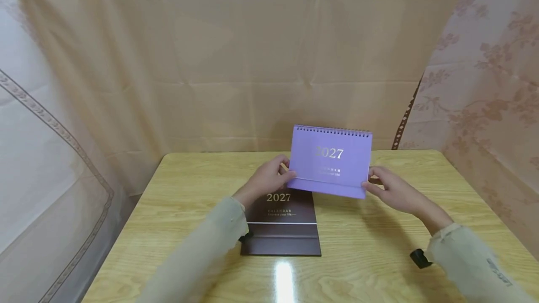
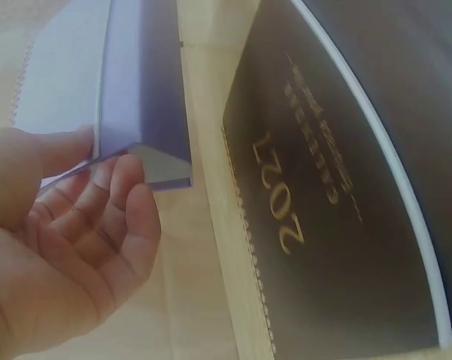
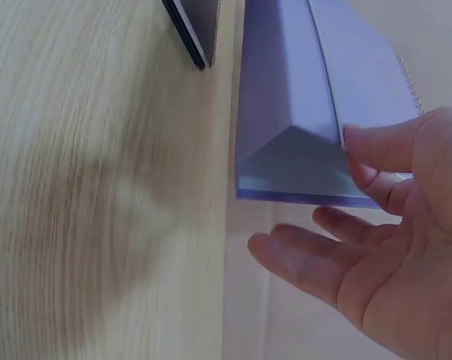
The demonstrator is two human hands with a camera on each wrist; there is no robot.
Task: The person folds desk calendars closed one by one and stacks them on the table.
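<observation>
A purple desk calendar (image 1: 330, 160) marked 2027, with a spiral binding along its top, is held between both hands over the far part of the table. My left hand (image 1: 271, 175) pinches its left edge, thumb on the front cover; in the left wrist view the thumb and fingers (image 2: 139, 214) meet at its side. On the opposite edge, my right hand (image 1: 393, 188) pinches the calendar between thumb and index finger, the other fingers (image 3: 308, 262) spread loose below. A dark brown 2027 desk calendar (image 1: 281, 230) stands nearer, partly hidden behind the left hand and sleeve.
The wood-grain table (image 1: 358, 256) reaches back to a beige cloth (image 1: 252, 60) hanging behind it. Patterned cloths hang at the left (image 1: 50, 176) and right (image 1: 488, 106). Dark wrist-worn pieces show near both sleeves.
</observation>
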